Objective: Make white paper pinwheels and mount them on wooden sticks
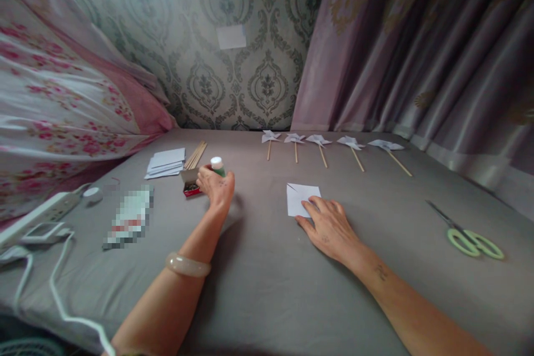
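A flat grey cloth-covered surface (258, 278) carries green-handled scissors (469, 236), white paper pinwheels on wooden sticks (319, 142), and stacked white paper sheets (166, 162).

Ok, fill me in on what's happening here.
A person's left hand is at a small bottle with a white cap; the grip is partly hidden. The right hand rests on a white paper square. Five pinwheels on sticks lie in a row towards the wall. Scissors lie to the right, while loose sticks and a paper stack lie to the left.
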Demonstrator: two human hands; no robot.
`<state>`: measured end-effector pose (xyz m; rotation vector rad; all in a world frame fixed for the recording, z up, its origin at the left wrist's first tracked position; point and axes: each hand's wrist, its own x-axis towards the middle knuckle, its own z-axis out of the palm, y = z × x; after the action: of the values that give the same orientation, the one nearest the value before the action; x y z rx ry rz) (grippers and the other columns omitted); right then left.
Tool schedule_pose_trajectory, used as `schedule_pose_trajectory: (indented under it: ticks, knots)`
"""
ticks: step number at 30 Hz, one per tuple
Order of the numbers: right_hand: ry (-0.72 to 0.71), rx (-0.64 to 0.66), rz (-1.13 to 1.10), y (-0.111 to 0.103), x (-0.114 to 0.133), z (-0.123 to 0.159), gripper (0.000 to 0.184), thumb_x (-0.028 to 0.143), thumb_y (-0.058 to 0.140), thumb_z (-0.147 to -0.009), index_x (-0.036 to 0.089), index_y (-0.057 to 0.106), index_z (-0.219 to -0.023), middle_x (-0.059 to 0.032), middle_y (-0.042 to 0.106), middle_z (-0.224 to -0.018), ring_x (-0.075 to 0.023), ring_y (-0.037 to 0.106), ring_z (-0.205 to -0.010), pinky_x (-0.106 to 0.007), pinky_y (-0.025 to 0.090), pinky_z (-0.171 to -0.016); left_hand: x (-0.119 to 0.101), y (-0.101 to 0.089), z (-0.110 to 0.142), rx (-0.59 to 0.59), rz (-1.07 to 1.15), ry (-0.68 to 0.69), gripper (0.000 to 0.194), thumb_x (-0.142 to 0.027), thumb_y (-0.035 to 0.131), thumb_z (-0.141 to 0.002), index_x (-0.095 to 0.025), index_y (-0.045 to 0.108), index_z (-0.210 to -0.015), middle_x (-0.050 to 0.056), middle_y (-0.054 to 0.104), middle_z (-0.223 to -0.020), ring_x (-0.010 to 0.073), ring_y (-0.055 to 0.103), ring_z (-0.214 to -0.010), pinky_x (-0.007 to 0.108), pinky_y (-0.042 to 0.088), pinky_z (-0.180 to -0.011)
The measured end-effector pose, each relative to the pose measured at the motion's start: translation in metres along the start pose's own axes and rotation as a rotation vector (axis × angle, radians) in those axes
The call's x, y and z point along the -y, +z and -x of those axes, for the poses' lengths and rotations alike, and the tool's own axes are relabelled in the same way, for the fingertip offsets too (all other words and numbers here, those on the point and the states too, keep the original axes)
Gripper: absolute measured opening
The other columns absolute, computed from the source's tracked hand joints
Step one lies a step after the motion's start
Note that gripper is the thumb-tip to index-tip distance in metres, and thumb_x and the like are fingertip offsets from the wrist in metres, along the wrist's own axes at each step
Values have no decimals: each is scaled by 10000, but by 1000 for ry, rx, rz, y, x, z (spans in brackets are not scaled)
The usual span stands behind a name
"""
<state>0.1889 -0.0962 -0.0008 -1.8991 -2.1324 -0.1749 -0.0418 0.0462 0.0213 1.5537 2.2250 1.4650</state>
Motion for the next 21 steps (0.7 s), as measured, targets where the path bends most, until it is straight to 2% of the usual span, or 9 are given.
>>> schedule_pose_trajectory:
  ticks: [6, 10, 12, 17, 21]
  knots:
    - [-11, -37, -15, -1, 1, 0, 379, 442, 439, -924, 182, 636, -1118, -134, 621, -1153, -288, 565, -1076, -472, 354, -976, 14, 13, -3, -37, 36, 11, 304, -250, 613, -710, -179, 478, -972, 130, 590, -1006, 333, 549, -1059, 522, 390, -954]
    - [-4, -69, -4, -1, 1, 0, 375, 443, 474, -909, 163, 649, -1087, -146, 602, -1140, -283, 576, -1019, -450, 380, -940, 11, 12, -3, 10, 62, -12, 224, -199, 597, -722, -181, 503, -924, 111, 604, -940, 305, 567, -998, 480, 415, -911]
    - [1, -67, -3, -1, 1, 0, 367, 440, 494, -903, 160, 652, -1080, -144, 595, -1147, -280, 578, -1012, -443, 378, -944, 5, 9, 1, 56, 150, 48, 225, -197, 614, -717, -188, 513, -918, 90, 607, -917, 276, 571, -948, 448, 430, -878]
    - [15, -50, -19, -4, -1, -2, 368, 444, 499, -904, 167, 642, -1100, -143, 585, -1205, -287, 568, -1077, -453, 354, -984, -19, 4, 26, 159, 432, 322, 266, -235, 654, -722, -197, 543, -960, 44, 611, -930, 209, 558, -904, 359, 438, -817]
    - [6, -54, -37, -5, -4, -3, 384, 455, 480, -912, 170, 627, -1124, -150, 574, -1249, -289, 561, -1111, -470, 348, -996, -40, -4, 54, 279, 581, 412, 247, -243, 679, -724, -199, 569, -941, 17, 620, -903, 166, 556, -841, 307, 439, -767]
